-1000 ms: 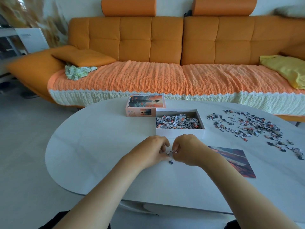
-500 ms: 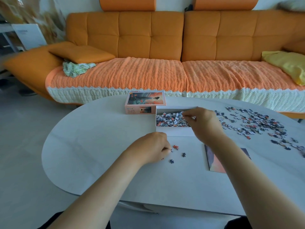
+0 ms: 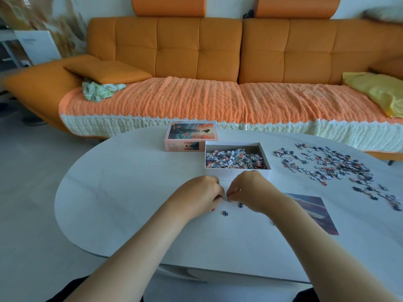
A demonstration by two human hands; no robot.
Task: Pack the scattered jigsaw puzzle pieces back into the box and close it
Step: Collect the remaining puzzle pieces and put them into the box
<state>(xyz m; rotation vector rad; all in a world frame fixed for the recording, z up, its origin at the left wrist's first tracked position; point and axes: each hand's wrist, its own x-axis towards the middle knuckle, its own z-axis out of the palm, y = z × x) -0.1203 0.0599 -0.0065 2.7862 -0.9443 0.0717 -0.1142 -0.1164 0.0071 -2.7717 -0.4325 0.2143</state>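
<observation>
Our left hand [image 3: 201, 192] and right hand [image 3: 250, 189] pinch a small piece [image 3: 226, 198] just before the open box [image 3: 237, 173]. The scattered pieces [image 3: 327, 166] lie to the right, and the tabletop [image 3: 120, 192] stretches left to its curved edge.

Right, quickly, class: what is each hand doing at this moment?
Left hand: closed, pinching a puzzle piece.
Right hand: closed, pinching the same piece.

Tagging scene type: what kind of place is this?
Most likely a home living room: an orange sofa with a knitted throw, and a white oval table in front of it holding a jigsaw box.
</observation>
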